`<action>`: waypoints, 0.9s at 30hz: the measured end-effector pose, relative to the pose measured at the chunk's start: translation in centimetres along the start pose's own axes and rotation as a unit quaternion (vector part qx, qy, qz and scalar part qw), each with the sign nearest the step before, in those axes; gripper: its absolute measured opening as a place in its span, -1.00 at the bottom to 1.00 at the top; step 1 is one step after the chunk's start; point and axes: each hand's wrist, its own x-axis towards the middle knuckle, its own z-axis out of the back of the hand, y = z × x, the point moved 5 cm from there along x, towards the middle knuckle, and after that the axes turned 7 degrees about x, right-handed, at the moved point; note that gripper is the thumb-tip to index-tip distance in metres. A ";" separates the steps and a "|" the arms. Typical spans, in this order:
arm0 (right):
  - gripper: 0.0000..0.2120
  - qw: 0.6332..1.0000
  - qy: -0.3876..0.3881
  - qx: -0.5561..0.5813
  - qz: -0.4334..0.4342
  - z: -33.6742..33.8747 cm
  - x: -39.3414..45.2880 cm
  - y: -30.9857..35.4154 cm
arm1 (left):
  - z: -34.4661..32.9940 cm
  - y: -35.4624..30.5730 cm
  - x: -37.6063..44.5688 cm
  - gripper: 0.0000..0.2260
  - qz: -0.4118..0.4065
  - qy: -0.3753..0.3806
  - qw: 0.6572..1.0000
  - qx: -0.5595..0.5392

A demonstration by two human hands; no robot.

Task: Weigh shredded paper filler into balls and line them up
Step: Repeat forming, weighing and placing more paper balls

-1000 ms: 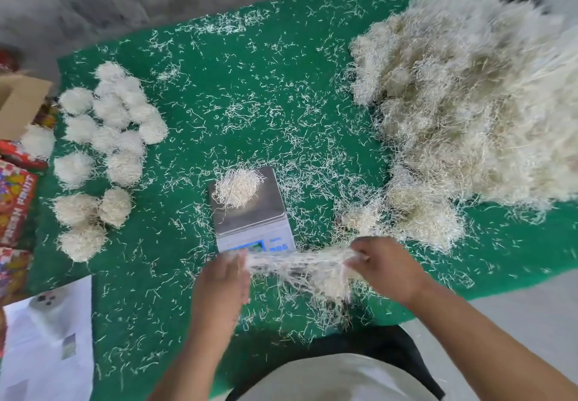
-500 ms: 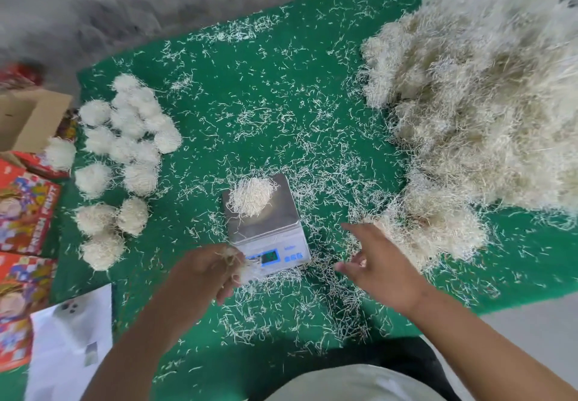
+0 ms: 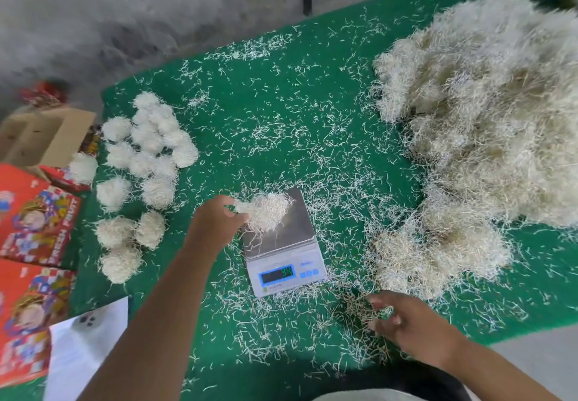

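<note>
Paper balls [image 3: 142, 178] sit in rows far left of the scale [image 3: 283, 244]. The left hand [image 3: 215, 222] pinches a paper clump [image 3: 269, 211] lying on the scale's plate, right at its fingertips. Right of the scale, the right hand [image 3: 409, 325] hangs loose, fingers spread over scraps. The big paper pile [image 3: 488, 119] lies farther right.
</note>
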 end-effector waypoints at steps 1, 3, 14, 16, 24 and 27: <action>-0.57 1.000 -0.017 0.000 -0.005 0.7 0.0 -0.5 | 0.2 0.7 -0.5 -0.63 0.002 -0.029 1.000 0.007; -0.65 0.999 -0.052 -0.005 -0.016 1.9 -0.1 -1.4 | -0.2 2.0 -2.3 -0.79 0.012 -0.050 0.999 -0.010; -0.77 0.996 -0.090 0.021 -0.012 1.9 0.9 0.7 | -4.2 9.3 -9.9 -0.94 0.093 -0.040 0.987 -0.122; -0.78 0.996 -0.088 0.026 -0.001 1.7 1.2 1.4 | -4.3 9.7 -10.3 -0.95 0.099 -0.040 0.986 -0.130; -0.85 0.995 -0.095 0.027 0.007 1.3 1.3 1.3 | -4.2 10.1 -9.6 -0.90 0.096 -0.039 0.986 -0.129; -0.85 0.995 -0.100 0.023 -0.011 1.3 0.4 0.2 | -4.6 9.4 -9.0 -0.88 0.100 -0.033 0.984 -0.142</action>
